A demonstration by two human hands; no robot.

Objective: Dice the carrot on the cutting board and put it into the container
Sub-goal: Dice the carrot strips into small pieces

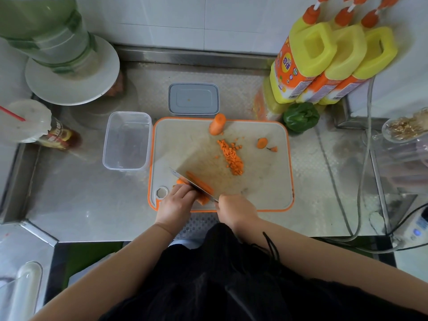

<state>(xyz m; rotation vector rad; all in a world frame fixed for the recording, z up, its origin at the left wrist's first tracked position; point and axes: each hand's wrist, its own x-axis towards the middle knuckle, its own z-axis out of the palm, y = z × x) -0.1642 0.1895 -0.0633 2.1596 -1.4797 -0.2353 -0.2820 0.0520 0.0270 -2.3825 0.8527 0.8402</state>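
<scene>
**Dicing under way; container not yet filled**

We are observing the cutting step. The right hand [237, 210] is gripping the steel knife [193, 184], whose handle is hidden inside the fist. The left hand [177, 202] is pressing down on the orange carrot strips [200, 185] at the near left of the orange-rimmed white cutting board [266, 181]. A heap of diced carrot [232, 158] is lying mid-board; an uncut carrot stub [217, 124] is standing at the far edge. The clear rectangular plastic container [127, 141] is sitting just left of the board, apparently holding nothing. We are judging that the next move calls for crosscuts, fingertips tucked. The left fingertips are hard to make out behind the blade.
</scene>
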